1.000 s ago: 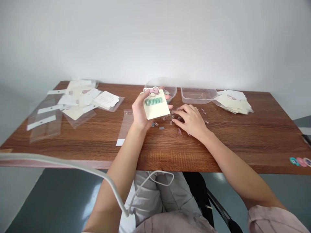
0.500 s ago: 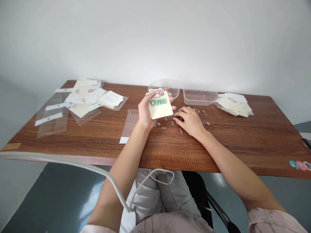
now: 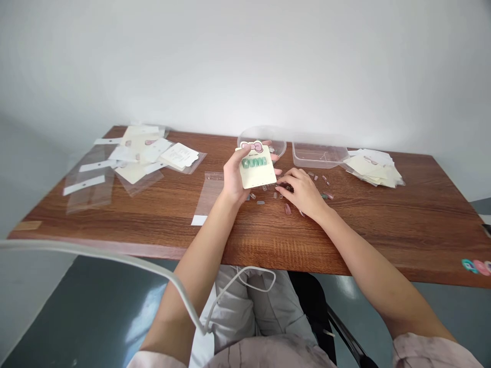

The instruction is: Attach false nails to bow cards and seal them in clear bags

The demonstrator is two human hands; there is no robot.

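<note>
A cream card with a pink bow top (image 3: 258, 180) is pinched in my left hand (image 3: 233, 174), thumb on its front and fingers behind. Across the card runs a row of green press-on nails (image 3: 253, 162). My right hand (image 3: 301, 190) rests low over the wooden table, fingers bent and thumb a little apart from the index finger, with no held thing visible. Around its fingertips lie several loose press-on nails, among them a pinkish one (image 3: 287, 209) and a pale one (image 3: 260, 203). The card and hand cover part of this scatter.
A clear round container (image 3: 282, 148) and a clear rectangular box (image 3: 320, 159) stand near the wall. At right is a pile of cream cards (image 3: 374, 168). Bagged cards (image 3: 134, 153) lie at left, and a clear bag (image 3: 207, 194) beside my left forearm. A white cable (image 3: 115, 255) crosses in front.
The whole view has shifted slightly. My left hand still holds the card, and my right hand stays among the loose nails with only a small finger movement.
</note>
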